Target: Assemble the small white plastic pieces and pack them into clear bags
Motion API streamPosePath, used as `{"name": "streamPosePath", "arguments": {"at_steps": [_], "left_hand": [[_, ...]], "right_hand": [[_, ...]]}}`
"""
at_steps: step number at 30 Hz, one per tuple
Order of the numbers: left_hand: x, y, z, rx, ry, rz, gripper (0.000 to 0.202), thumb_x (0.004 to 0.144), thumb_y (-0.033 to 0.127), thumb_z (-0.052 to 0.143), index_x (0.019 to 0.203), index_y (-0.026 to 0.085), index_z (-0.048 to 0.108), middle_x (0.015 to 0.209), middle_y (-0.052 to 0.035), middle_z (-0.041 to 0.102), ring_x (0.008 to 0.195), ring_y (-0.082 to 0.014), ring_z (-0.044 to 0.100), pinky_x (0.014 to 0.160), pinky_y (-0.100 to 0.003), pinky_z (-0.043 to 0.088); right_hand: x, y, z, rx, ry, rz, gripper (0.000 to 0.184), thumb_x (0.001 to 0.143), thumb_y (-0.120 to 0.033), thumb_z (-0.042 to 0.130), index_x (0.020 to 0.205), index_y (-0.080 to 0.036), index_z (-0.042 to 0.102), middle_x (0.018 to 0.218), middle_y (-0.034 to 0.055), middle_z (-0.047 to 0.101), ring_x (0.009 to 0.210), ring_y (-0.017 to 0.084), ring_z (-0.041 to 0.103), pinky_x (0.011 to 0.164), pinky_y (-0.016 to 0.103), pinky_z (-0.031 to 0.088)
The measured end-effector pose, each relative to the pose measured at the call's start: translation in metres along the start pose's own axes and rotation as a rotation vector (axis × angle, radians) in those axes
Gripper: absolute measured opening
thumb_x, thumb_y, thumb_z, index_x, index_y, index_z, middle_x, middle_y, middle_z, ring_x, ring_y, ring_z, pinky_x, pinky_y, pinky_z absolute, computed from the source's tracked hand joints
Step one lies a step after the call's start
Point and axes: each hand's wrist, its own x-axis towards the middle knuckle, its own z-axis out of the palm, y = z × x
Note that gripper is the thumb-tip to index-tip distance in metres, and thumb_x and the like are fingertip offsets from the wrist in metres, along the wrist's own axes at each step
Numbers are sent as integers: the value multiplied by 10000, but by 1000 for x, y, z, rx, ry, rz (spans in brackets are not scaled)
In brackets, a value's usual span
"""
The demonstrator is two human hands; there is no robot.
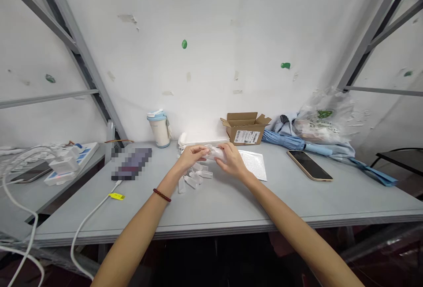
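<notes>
Over the middle of the table, my left hand (192, 155) and my right hand (233, 160) both grip a whitish, translucent wrapped piece (216, 153). The left fingers pinch its left end, while the right hand is closed around its right end. What is inside the wrapping is too small to make out. Just below my left hand lies a loose pile of small frosted, translucent white pieces (191, 182), several of them oblong. A white padded sheet or pouch (254, 165) lies flat to the right, partly behind my right hand.
Behind my hands are an open cardboard box (246, 128) and a white object (198, 138). A blue-lidded cup (159, 129) stands left. Rightward lie a phone (309, 165), a folded blue umbrella (286, 140) and a plastic bag (325, 119). A white cable (92, 214) hangs over the front edge.
</notes>
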Motion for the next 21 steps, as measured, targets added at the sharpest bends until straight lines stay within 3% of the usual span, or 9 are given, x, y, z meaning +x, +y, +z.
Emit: {"name": "streamPosePath", "arguments": {"at_steps": [2,8,11,16,21], "left_hand": [[1,-1,0,-36,12,-27,378,640,473,721,834,149,722,891,-70,698,836,-187,609,751,-333,521],[2,1,4,-60,193,25,345,569,422,775,742,126,737,718,-54,695,674,-155,590,597,-284,519],[0,6,5,-52,248,69,337,566,421,775,726,127,736,675,-40,687,631,-142,575,568,-267,500],[-4,12,1,-41,118,68,332,623,420,750,814,148,750,783,-51,710,720,-150,597,661,-260,490],[-6,12,-4,-86,14,61,306,642,378,750,865,168,750,868,-59,710,781,-157,604,716,-270,481]], "right_hand": [[0,-3,-1,2,2,-27,320,787,-273,552,1081,-158,502,984,113,561,919,240,508,777,359,429],[0,-6,-2,-151,-70,-16,536,761,-390,606,1210,-143,448,1179,164,503,1071,293,445,900,431,345],[0,-2,1,-232,-114,54,595,744,-339,610,1262,-127,408,1229,178,484,1114,310,414,913,435,315],[-2,5,5,-251,-91,110,568,708,-174,540,1259,-124,408,1198,167,517,1085,295,436,892,404,309],[-2,10,5,-205,-15,61,560,686,-170,537,1231,-125,418,1165,153,539,1069,288,451,882,396,310]]}}
